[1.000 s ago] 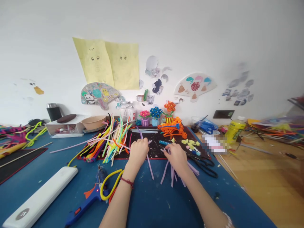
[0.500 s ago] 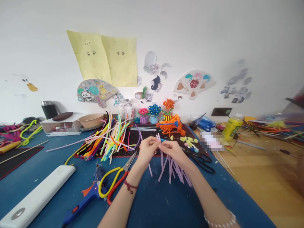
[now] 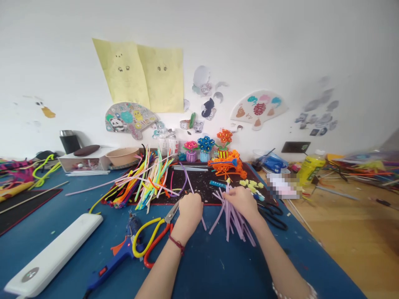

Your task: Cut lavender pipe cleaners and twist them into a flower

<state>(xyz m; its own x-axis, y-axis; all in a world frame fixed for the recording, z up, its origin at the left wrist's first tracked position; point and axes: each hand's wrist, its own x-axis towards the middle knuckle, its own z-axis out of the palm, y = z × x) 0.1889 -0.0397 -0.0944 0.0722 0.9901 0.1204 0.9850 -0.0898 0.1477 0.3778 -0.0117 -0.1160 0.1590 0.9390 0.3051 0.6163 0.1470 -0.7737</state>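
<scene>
My right hand [image 3: 240,203] is closed around the upper part of a bundle of lilac pipe cleaners [image 3: 232,222], whose lower ends fan out over the blue table. To its left, my left hand [image 3: 190,209] is curled into a loose fist, knuckles up. A single lilac pipe cleaner [image 3: 203,224] runs beneath that fist, showing above and below it; the fingertips are hidden, so I cannot tell whether they grip it. Beside my left wrist lie scissors [image 3: 152,236] with one yellow and one red handle. A blue glue gun [image 3: 116,257] rests left of them.
Behind my hands, a heap of colourful pipe cleaners [image 3: 152,178] lies on a black mat [image 3: 205,193]. Potted pipe-cleaner flowers [image 3: 205,145] stand at the wall. Black cord-like loops [image 3: 274,218] lie right of my right hand. A long white case [image 3: 56,255] fills the left front.
My hands have come apart. The left has moved down and left into a fist, while the right has shifted right with the lilac bundle. The view has turned slightly left.
</scene>
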